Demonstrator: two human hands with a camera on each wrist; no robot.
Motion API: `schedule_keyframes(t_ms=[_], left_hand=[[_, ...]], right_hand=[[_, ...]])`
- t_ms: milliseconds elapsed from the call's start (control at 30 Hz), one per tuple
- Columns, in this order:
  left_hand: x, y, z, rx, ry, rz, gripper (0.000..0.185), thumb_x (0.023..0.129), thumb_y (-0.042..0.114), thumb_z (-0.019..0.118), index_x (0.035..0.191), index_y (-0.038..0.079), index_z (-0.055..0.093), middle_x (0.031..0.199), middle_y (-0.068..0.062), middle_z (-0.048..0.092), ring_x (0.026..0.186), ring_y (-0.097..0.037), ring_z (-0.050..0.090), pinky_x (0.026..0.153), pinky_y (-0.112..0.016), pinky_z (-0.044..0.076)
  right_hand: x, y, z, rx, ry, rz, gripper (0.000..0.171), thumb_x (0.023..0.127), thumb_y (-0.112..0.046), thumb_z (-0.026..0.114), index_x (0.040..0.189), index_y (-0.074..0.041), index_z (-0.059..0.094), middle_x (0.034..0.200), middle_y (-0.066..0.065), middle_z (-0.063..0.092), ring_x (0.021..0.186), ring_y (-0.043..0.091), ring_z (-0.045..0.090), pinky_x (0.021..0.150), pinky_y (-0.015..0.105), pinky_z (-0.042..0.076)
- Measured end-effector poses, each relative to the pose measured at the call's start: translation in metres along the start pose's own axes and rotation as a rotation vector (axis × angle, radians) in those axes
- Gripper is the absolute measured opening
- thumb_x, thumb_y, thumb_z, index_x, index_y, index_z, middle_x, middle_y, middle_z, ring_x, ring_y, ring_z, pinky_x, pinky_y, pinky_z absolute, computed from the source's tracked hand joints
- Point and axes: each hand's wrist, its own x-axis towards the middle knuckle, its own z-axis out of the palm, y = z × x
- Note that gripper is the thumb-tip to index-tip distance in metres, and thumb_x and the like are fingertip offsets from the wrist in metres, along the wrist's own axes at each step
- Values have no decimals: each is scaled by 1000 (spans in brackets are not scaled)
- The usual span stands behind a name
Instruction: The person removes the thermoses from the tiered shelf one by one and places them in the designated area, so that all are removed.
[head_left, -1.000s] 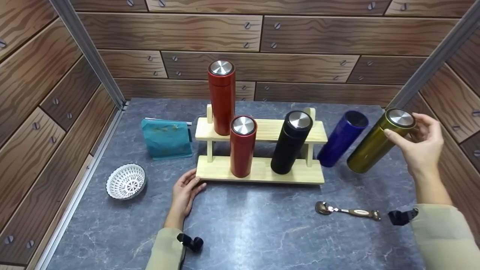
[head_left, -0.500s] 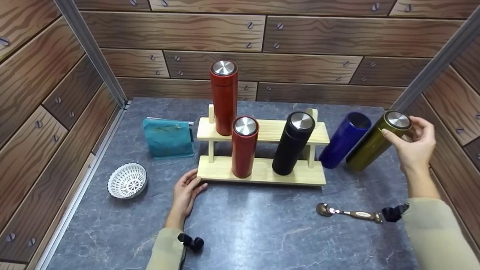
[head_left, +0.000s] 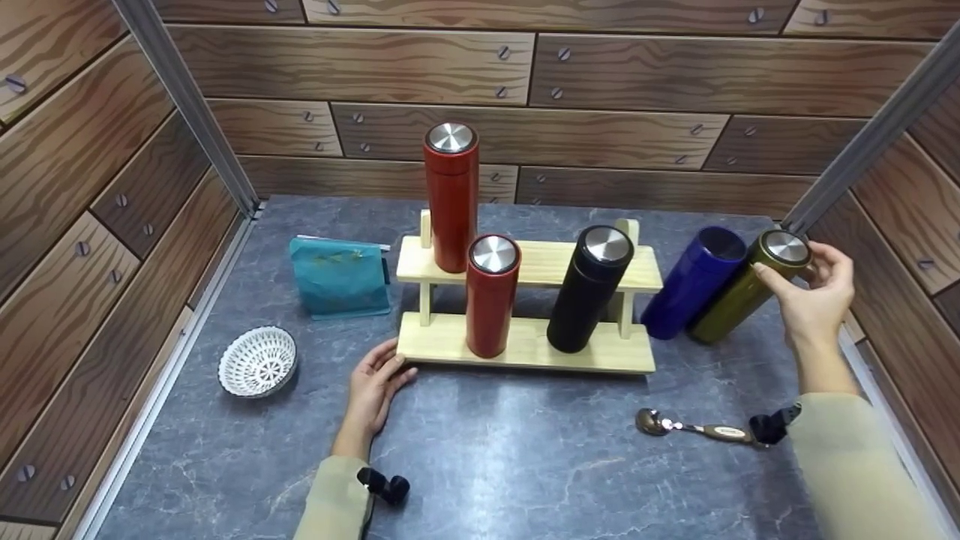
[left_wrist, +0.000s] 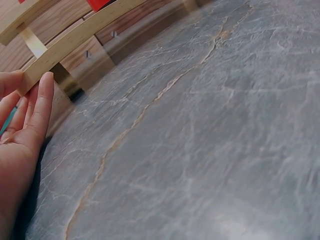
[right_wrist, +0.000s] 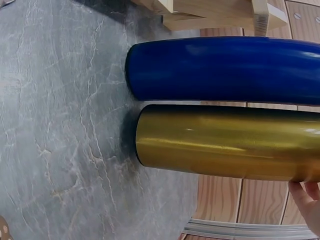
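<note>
My right hand grips the steel-capped top of an olive-gold flask standing on the grey tabletop, close beside a blue flask. In the right wrist view the gold flask and the blue flask stand side by side, almost touching. My left hand lies flat on the table, fingertips against the front left corner of the wooden two-tier rack; its fingers touch the rack's edge. The rack carries a tall red flask, a shorter red flask and a black flask.
A teal pouch stands left of the rack, and a white woven bowl sits near the left wall. A spoon lies on the table below my right hand. Wood-panel walls close in three sides.
My right hand has carried the gold flask leftward and away from me, bringing it down upright close beside the blue flask. The left hand has stayed at the rack's corner.
</note>
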Motion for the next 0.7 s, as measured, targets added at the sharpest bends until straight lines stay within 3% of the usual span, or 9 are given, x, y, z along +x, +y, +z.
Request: schedule_keyframes(t_ms=[367, 700], left_hand=[[0, 0, 1, -12, 5, 1, 46, 84, 1, 66, 128, -3, 50, 116, -18, 51, 98, -27, 59, 86, -43, 53], [0, 0, 1, 0, 9, -3, 48, 84, 2, 68, 128, -2, 50, 117, -19, 51, 99, -28, 58, 86, -43, 53]], right_hand=[[0, 5, -3, 51, 16, 76, 69, 54, 19, 80, 112, -6, 54, 107, 6, 60, 85, 15, 55, 65, 14, 52], [-1, 6, -6, -23, -70, 78, 67, 64, 15, 77, 121, -7, 50, 114, 4, 58, 93, 13, 53, 75, 15, 47]])
